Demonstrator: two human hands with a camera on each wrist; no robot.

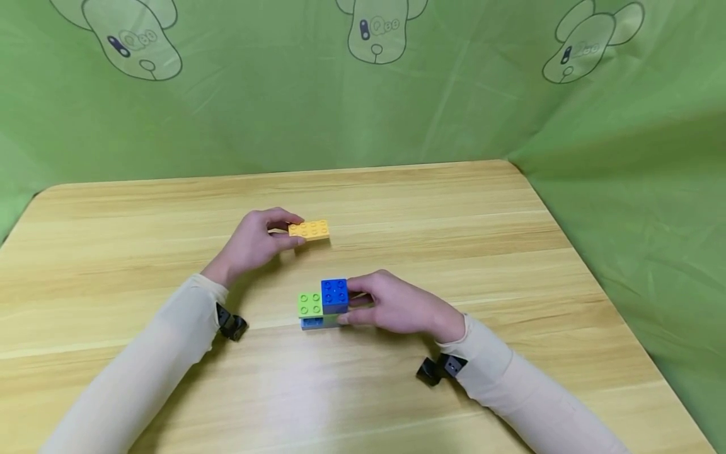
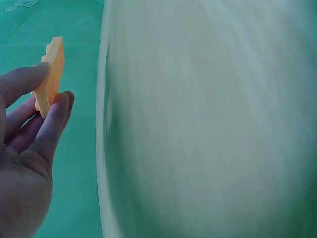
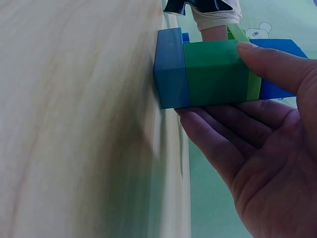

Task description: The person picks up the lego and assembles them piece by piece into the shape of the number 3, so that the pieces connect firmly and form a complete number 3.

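My left hand (image 1: 254, 244) pinches a flat yellow building brick (image 1: 317, 229) by its left end, with eight studs facing up. In the left wrist view the thumb lies on the studded side of the yellow brick (image 2: 56, 74) and the fingers touch its underside. Nearer to me, my right hand (image 1: 399, 304) grips a small brick stack from the right. On top of it sits a dark blue brick (image 1: 334, 296), beside the exposed studs of a lime green plate (image 1: 309, 304). Below the plate, a green brick (image 3: 215, 72) joins a lighter blue brick (image 3: 171, 69) at the bottom.
Both hands work over a wooden table (image 1: 431, 214). A green curtain (image 1: 272, 113) with printed animal heads hangs behind it and along the right. A black device is strapped to each wrist, the left device (image 1: 231, 323) and the right device (image 1: 441, 369).
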